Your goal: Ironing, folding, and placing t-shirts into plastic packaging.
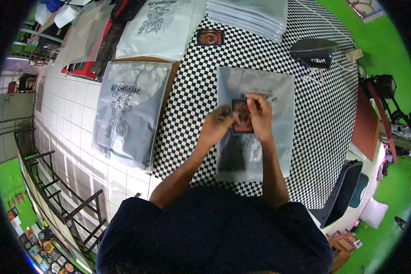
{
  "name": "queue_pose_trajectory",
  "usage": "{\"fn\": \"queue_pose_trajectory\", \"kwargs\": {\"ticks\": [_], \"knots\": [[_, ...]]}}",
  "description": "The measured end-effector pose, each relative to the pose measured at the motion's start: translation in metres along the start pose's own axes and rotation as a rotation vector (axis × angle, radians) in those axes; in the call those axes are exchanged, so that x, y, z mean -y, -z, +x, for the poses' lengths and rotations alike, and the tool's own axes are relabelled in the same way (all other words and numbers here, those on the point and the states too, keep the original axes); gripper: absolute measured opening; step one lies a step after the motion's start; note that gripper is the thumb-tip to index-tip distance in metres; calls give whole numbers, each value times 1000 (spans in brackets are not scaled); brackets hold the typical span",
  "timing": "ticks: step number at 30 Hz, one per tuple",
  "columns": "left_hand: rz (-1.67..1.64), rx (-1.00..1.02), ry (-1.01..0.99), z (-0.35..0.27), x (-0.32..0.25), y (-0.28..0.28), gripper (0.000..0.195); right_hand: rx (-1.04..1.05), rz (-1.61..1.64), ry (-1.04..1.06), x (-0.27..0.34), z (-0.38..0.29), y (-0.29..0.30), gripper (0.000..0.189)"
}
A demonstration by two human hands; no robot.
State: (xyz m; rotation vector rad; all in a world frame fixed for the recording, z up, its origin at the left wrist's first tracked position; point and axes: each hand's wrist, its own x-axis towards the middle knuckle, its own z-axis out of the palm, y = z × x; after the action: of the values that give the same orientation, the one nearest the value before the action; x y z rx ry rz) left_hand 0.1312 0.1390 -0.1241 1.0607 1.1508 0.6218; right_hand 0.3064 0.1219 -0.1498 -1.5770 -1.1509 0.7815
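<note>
A dark rectangular card or patch with a red print (241,118) is between my hands, over a clear plastic bag (279,147) printed with a black drawing and lettering. My right hand (261,118) grips its right edge, thumb and fingers bent. At the left edge, my left hand (216,124) is blurred by motion; its fingertips overlap the card, and whether they pinch it cannot be told. Beneath both lies a black-and-white checkered tabletop (195,113). A similar red-printed card (210,37) rests farther back on the checks.
Left of the table edge, filled printed bags (126,113) lie in a pile, with more bags (157,29) behind. A stack of clear bags (246,15) stands at the back. A black pouch (313,53) is back right, a dark monitor (342,193) front right. Metal racks (78,205) stand at left.
</note>
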Motion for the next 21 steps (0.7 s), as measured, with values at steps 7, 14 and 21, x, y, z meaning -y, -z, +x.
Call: {"fn": "queue_pose_trajectory", "kwargs": {"ticks": [7, 14, 21], "knots": [[-5, -25, -83, -75, 66, -40, 14, -18, 261, -220, -10, -137, 42, 46], [81, -142, -141, -133, 80, -65, 21, 130, 389, -430, -14, -217, 69, 15], [851, -196, -641, -184, 110, -40, 44, 187, 422, -485, -26, -234, 108, 18]]}}
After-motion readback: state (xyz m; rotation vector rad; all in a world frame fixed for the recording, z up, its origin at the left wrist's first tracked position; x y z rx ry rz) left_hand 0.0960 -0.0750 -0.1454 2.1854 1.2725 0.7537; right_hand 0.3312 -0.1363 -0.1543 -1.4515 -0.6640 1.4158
